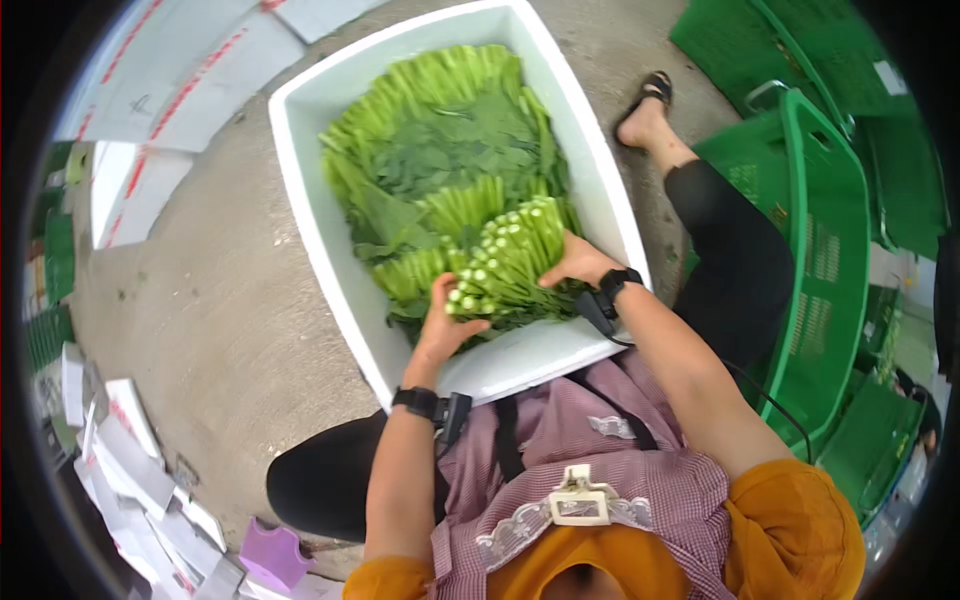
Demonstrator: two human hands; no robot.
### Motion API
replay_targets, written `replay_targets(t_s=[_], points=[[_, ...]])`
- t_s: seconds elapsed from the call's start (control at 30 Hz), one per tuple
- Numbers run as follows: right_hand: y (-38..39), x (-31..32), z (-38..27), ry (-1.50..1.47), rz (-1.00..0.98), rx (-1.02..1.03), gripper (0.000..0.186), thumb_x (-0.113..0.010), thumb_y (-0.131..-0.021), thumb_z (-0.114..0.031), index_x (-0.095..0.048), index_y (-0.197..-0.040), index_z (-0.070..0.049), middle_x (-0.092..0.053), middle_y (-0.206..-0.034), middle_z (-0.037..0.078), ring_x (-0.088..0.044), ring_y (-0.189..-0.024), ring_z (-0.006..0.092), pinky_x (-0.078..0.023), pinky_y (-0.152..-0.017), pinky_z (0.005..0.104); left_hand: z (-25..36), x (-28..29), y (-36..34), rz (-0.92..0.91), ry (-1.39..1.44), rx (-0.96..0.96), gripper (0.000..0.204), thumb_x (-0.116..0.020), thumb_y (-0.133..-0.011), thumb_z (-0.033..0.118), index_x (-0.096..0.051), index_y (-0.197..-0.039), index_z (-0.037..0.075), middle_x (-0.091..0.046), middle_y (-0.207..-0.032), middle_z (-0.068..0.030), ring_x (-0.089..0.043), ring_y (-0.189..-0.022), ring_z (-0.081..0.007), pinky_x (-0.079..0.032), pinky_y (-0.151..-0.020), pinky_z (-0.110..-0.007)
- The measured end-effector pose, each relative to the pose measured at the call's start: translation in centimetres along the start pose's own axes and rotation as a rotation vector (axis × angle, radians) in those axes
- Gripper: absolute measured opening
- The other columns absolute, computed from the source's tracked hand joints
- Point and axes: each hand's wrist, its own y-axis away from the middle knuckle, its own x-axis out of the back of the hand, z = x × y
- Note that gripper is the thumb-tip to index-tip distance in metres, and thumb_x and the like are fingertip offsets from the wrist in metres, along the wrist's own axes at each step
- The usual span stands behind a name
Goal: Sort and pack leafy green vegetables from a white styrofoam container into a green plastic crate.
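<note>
A white foam box [300, 190] stands between my legs, packed with leafy greens [455, 145] whose pale stems line the sides and whose dark leaves lie toward the middle. At its near end, my two hands hold a bunch of stemmed greens [510, 250], its round cut ends facing up and to the left. My left hand [445, 322] is curved round the cut-stem side, with the thumb across the lower edge. On the other side, my right hand [580, 262] presses its fingers against the stems. Leaves under the bunch are mostly hidden. Each wrist wears a black strapped device.
Green plastic crates [815, 270] stand at the right, beside my bent leg. White boxes [180, 75] with red tape are stacked at the far left. Foam pieces [130, 460] and a purple plastic container [275, 553] lie at the lower left. A black cable runs by my right arm.
</note>
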Motion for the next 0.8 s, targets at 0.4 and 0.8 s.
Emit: replay_targets(t_s=[0.4, 0.8], points=[[-0.6, -0.9, 3.8, -0.088, 0.08, 0.11, 0.078, -0.077, -0.052, 0.01, -0.047, -0.124, -0.001, -0.06, -0.114, 0.009, -0.058, -0.103, 0.0207, -0.047, -0.09, 0.0323, -2.3, -3.1, -1.8, 0.167, 0.156, -0.076, 0.067, -0.083, -0.061, 0.01, -0.046, -0.116, 0.0, -0.06, -0.109, -0.0105, -0.057, -0.102, -0.0214, -0.045, -0.088, -0.032], [-0.2, -0.4, -0.8, 0.117, 0.172, 0.293, 0.062, -0.077, -0.057, -0.001, -0.054, -0.115, 0.002, -0.064, -0.101, 0.013, -0.06, -0.091, 0.02, -0.049, -0.077, 0.0305, 5.4, -2.6, 1.6, 0.275, 0.36, -0.133, 0.05, -0.076, -0.068, -0.003, -0.052, -0.112, 0.002, -0.06, -0.102, -0.0055, -0.057, -0.091, -0.0164, -0.047, -0.082, -0.03]])
